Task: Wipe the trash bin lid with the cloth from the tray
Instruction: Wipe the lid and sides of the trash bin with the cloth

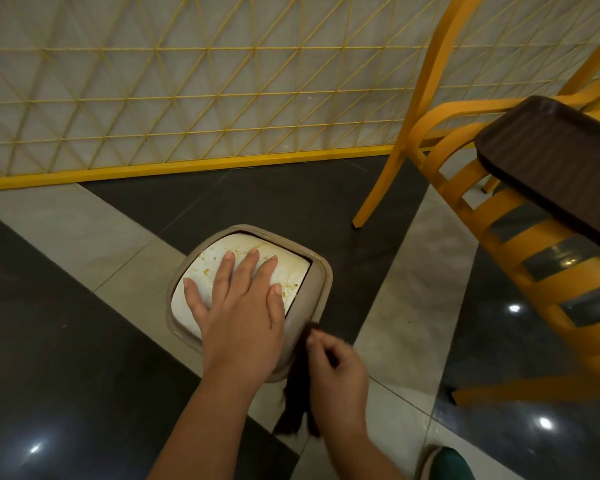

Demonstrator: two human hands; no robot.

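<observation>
Head view: left hand (pixel 238 306) lay flat, fingers straight, on the stained lid (pixel 243 271). Right hand (pixel 336 372), grip pinched on the dangling cloth (pixel 298 393), sat just right and near of the lid.

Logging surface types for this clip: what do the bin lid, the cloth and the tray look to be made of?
Bin lid: likely smooth plastic, a white stained flap in a beige frame.
Cloth: dark brown soft fabric, hanging limp with frayed ends from the right hand.
Tray: dark brown, matte, raised rim; probably plastic.
</observation>
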